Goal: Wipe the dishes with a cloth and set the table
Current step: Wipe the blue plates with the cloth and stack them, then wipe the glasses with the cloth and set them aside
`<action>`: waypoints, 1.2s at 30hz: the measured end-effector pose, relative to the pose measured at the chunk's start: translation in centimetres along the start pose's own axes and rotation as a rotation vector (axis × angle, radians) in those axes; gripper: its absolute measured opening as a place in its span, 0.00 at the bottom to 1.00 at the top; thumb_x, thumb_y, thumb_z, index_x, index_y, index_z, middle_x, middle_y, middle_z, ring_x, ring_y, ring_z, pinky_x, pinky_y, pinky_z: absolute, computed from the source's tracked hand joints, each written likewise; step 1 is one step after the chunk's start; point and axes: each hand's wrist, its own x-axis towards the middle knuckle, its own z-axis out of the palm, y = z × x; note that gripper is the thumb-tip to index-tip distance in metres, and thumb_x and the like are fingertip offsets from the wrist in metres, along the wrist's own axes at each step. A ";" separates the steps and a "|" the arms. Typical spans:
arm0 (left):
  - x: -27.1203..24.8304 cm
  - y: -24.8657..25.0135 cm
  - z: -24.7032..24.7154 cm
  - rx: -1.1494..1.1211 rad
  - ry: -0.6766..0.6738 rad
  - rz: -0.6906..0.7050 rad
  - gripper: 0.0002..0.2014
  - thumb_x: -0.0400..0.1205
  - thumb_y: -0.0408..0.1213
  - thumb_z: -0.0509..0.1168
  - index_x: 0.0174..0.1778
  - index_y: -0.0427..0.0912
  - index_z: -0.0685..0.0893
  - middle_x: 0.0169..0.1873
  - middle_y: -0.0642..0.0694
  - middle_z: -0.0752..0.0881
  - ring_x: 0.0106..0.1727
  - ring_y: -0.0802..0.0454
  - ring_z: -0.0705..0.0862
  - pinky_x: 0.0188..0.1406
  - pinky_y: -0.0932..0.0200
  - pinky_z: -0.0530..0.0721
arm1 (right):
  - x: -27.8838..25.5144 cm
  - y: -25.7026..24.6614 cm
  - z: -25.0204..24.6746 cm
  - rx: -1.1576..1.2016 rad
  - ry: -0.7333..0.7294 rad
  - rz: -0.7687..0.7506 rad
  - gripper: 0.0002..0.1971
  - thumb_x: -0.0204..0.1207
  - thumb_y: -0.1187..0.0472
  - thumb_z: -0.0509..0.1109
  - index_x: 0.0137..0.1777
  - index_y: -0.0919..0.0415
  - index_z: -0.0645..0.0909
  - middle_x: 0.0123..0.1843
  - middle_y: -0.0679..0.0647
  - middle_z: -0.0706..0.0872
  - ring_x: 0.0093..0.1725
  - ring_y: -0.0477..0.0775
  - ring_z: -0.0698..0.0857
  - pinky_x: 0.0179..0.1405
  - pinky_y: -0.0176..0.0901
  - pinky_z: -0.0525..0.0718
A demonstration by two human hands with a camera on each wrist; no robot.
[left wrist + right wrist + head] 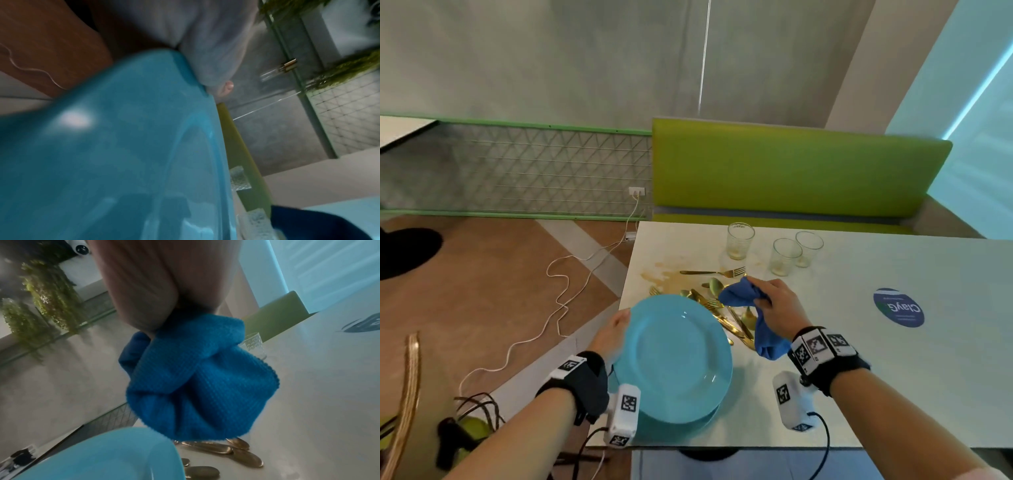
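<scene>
A turquoise plate (pixel 674 356) is lifted and tilted above another turquoise plate (pixel 709 419) on the white table (pixel 893 377). My left hand (pixel 609 337) grips the lifted plate (pixel 115 154) by its left rim, thumb on top. My right hand (pixel 774 305) holds a bunched blue cloth (pixel 753 315) just right of the plate, above a pile of gold cutlery (pixel 726 315). The right wrist view shows the cloth (pixel 195 382) hanging from my fingers over the gold spoons (pixel 232 452) and beside the plate (pixel 107 457).
Three empty glasses (pixel 784 251) stand at the table's far side, with a gold fork (pixel 714 272) and a brownish spill (pixel 664 274) before them. A round blue sticker (pixel 899 307) lies at right. A green bench (pixel 791 171) stands behind the table. White cables (pixel 558 291) trail over the floor at left.
</scene>
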 end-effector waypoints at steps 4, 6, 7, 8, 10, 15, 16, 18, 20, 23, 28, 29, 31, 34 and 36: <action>0.5 -2.2 -0.4 0.084 -0.034 -0.032 0.15 0.87 0.43 0.55 0.60 0.39 0.81 0.59 0.37 0.85 0.60 0.42 0.83 0.64 0.48 0.77 | -0.1 -0.8 0.5 0.026 -0.027 0.033 0.23 0.82 0.67 0.57 0.76 0.54 0.68 0.67 0.61 0.74 0.67 0.60 0.74 0.66 0.38 0.68; 0.3 -2.4 -0.5 0.114 -0.014 -0.060 0.13 0.87 0.44 0.55 0.56 0.41 0.80 0.52 0.41 0.84 0.55 0.47 0.81 0.58 0.54 0.75 | -0.3 -1.2 0.7 0.038 -0.042 0.042 0.23 0.82 0.67 0.58 0.76 0.54 0.68 0.67 0.62 0.74 0.68 0.60 0.73 0.67 0.39 0.68; 0.4 -2.8 -0.6 0.166 -0.013 -0.058 0.13 0.86 0.46 0.56 0.54 0.42 0.80 0.51 0.42 0.84 0.54 0.47 0.80 0.57 0.56 0.74 | -0.4 -1.3 0.8 0.041 -0.048 0.045 0.23 0.82 0.67 0.58 0.76 0.54 0.68 0.67 0.62 0.74 0.69 0.60 0.73 0.68 0.39 0.67; 0.4 -3.1 -0.8 0.230 -0.018 -0.079 0.15 0.85 0.49 0.58 0.53 0.42 0.81 0.52 0.41 0.85 0.54 0.46 0.82 0.58 0.54 0.76 | -0.6 -1.5 0.9 0.041 -0.053 0.046 0.23 0.82 0.67 0.59 0.76 0.54 0.68 0.67 0.61 0.74 0.69 0.60 0.73 0.68 0.39 0.67; 1.0 -4.1 -1.6 0.334 -0.018 -0.111 0.19 0.81 0.54 0.62 0.52 0.41 0.83 0.55 0.37 0.87 0.57 0.42 0.85 0.62 0.49 0.79 | -0.9 -1.7 1.0 0.041 -0.060 0.050 0.23 0.81 0.68 0.59 0.76 0.54 0.69 0.68 0.61 0.74 0.70 0.59 0.72 0.69 0.39 0.66; 1.6 -5.0 -2.7 0.501 0.073 -0.147 0.16 0.79 0.44 0.68 0.60 0.39 0.81 0.59 0.39 0.84 0.62 0.42 0.82 0.65 0.53 0.78 | -1.5 -1.3 0.6 0.069 -0.022 0.103 0.23 0.80 0.67 0.61 0.75 0.57 0.70 0.70 0.61 0.76 0.70 0.60 0.74 0.70 0.41 0.68; 1.6 -5.0 -2.5 0.543 0.074 -0.147 0.15 0.79 0.44 0.68 0.58 0.40 0.81 0.59 0.39 0.83 0.62 0.42 0.82 0.63 0.54 0.77 | -1.6 -1.1 0.5 0.083 -0.012 0.133 0.23 0.80 0.66 0.61 0.75 0.58 0.70 0.70 0.61 0.77 0.70 0.60 0.74 0.70 0.43 0.69; 1.6 -4.6 -2.2 0.620 0.074 -0.135 0.14 0.79 0.44 0.68 0.56 0.41 0.80 0.59 0.40 0.84 0.62 0.43 0.81 0.60 0.57 0.76 | -1.9 -0.5 0.5 0.146 0.011 0.225 0.23 0.80 0.66 0.62 0.75 0.59 0.70 0.71 0.60 0.78 0.70 0.61 0.75 0.69 0.45 0.71; 1.8 -4.3 -2.0 0.714 0.060 -0.105 0.17 0.79 0.45 0.67 0.61 0.41 0.79 0.61 0.41 0.83 0.63 0.43 0.81 0.60 0.58 0.75 | -2.3 0.1 0.4 0.201 0.030 0.322 0.22 0.80 0.65 0.62 0.75 0.59 0.69 0.70 0.60 0.79 0.70 0.61 0.76 0.68 0.46 0.72; 2.1 -3.4 -1.7 0.838 0.055 -0.076 0.20 0.81 0.45 0.63 0.67 0.40 0.77 0.66 0.41 0.81 0.68 0.43 0.78 0.65 0.57 0.74 | -2.5 1.1 0.3 0.268 0.085 0.427 0.19 0.80 0.64 0.62 0.71 0.63 0.72 0.64 0.64 0.82 0.64 0.64 0.80 0.63 0.49 0.75; 3.1 0.3 -0.1 0.909 0.055 -0.003 0.19 0.83 0.43 0.61 0.68 0.39 0.76 0.68 0.39 0.79 0.70 0.42 0.77 0.68 0.55 0.75 | -2.1 3.4 -0.1 0.422 0.179 0.586 0.09 0.81 0.63 0.60 0.53 0.67 0.79 0.49 0.66 0.84 0.57 0.69 0.82 0.56 0.54 0.78; 3.4 1.2 0.7 0.911 0.045 0.028 0.18 0.83 0.43 0.61 0.68 0.39 0.76 0.67 0.39 0.80 0.69 0.42 0.77 0.68 0.55 0.76 | -2.0 3.8 -0.1 0.453 0.189 0.619 0.08 0.81 0.64 0.59 0.49 0.67 0.79 0.47 0.65 0.83 0.56 0.69 0.82 0.57 0.56 0.79; 4.1 3.2 2.6 0.899 0.009 0.087 0.17 0.83 0.43 0.61 0.66 0.39 0.77 0.65 0.39 0.81 0.67 0.42 0.79 0.66 0.55 0.77 | -1.7 4.9 -0.3 0.516 0.197 0.684 0.10 0.82 0.63 0.59 0.51 0.71 0.78 0.47 0.66 0.83 0.54 0.68 0.83 0.61 0.61 0.80; 5.7 6.2 6.5 0.842 -0.073 0.148 0.20 0.82 0.44 0.63 0.67 0.40 0.75 0.65 0.39 0.81 0.65 0.42 0.79 0.64 0.54 0.77 | -0.5 6.6 -1.0 0.619 0.192 0.744 0.13 0.83 0.62 0.58 0.57 0.72 0.78 0.49 0.65 0.83 0.57 0.69 0.82 0.63 0.64 0.79; 6.9 8.2 9.3 0.784 -0.124 0.182 0.23 0.81 0.43 0.65 0.70 0.39 0.72 0.66 0.39 0.80 0.66 0.42 0.79 0.65 0.53 0.77 | 0.6 7.4 -2.0 0.730 0.213 0.747 0.12 0.83 0.62 0.58 0.56 0.69 0.78 0.47 0.64 0.83 0.53 0.66 0.82 0.56 0.60 0.81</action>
